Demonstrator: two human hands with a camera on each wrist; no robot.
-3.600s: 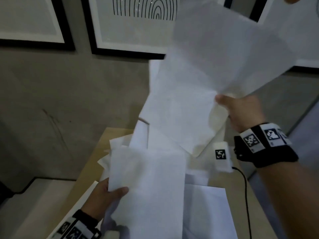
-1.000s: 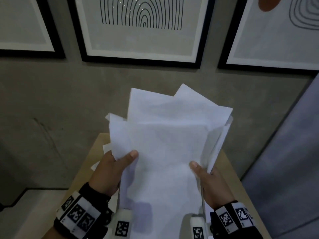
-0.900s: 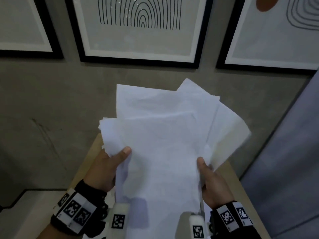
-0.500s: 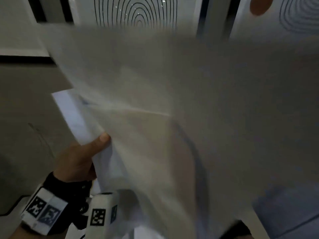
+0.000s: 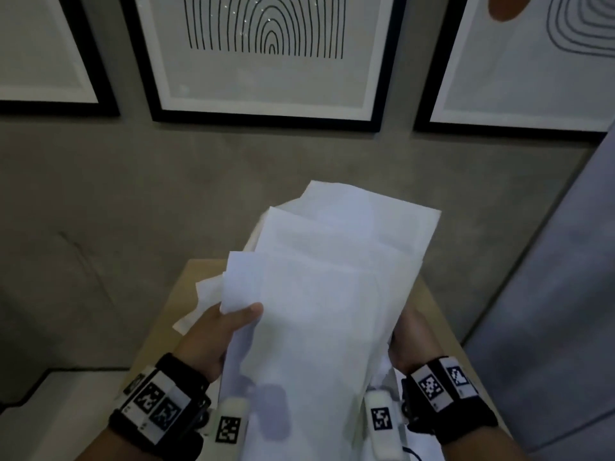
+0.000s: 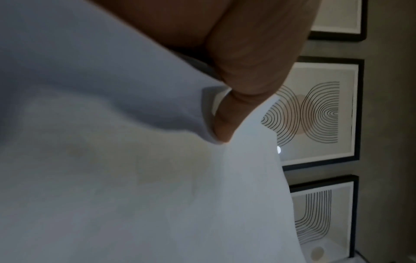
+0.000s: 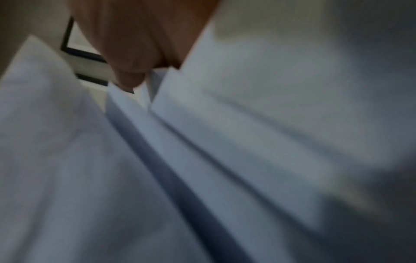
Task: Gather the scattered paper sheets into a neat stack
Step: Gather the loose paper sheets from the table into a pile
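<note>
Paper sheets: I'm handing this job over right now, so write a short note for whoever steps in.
Left hand: grips the left edge of the paper sheets, thumb on top.
Right hand: holds the right edge, mostly hidden behind the paper; the right wrist view shows fingers pinching several sheets.
Where: the bundle is held above the wooden table; a few loose sheets seem to lie below, by the left hand.
Done: most sheets are gathered into both hands.
Left: edges are fanned and uneven, so square them, collect any stragglers and set the stack down.
</note>
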